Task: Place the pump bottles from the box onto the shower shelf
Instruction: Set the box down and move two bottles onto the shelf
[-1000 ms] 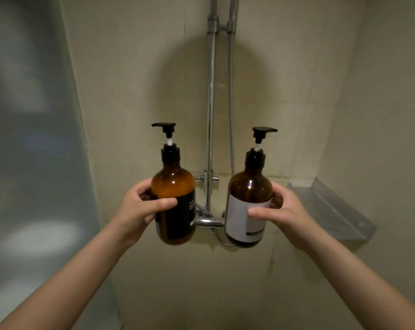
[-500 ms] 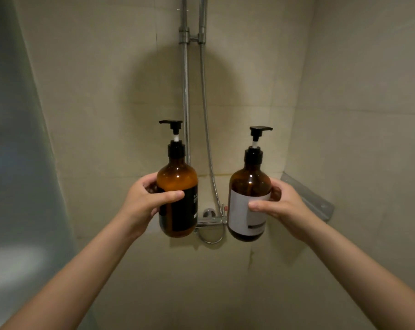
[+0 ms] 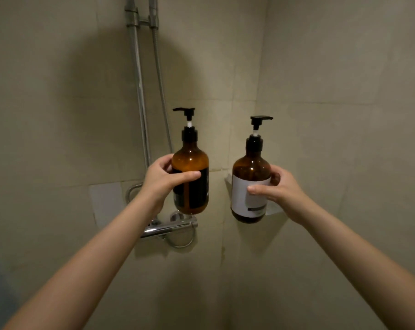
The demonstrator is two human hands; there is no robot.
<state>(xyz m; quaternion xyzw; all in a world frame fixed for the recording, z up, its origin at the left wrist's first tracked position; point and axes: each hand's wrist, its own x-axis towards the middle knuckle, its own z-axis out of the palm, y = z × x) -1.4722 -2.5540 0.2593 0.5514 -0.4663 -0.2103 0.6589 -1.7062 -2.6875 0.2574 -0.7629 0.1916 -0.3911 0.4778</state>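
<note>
I hold two amber pump bottles upright in front of the shower corner. My left hand (image 3: 162,181) grips the black-labelled bottle (image 3: 190,167), which hangs just above the mixer. My right hand (image 3: 281,194) grips the white-labelled bottle (image 3: 250,172), held in the air in front of the corner shelf (image 3: 274,211). The shelf is mostly hidden behind that bottle and my hand; only its metal edges show. Both pumps are black, their nozzles pointing outward to opposite sides.
A chrome shower mixer (image 3: 168,228) juts from the wall below the left bottle, with a riser rail (image 3: 139,91) and hose (image 3: 162,91) running up. Beige tiled walls meet in a corner behind the bottles.
The view has swung right and closer to the corner. Both bottles moved right with my hands; the white-labelled one now covers the shelf, which earlier lay to its right.
</note>
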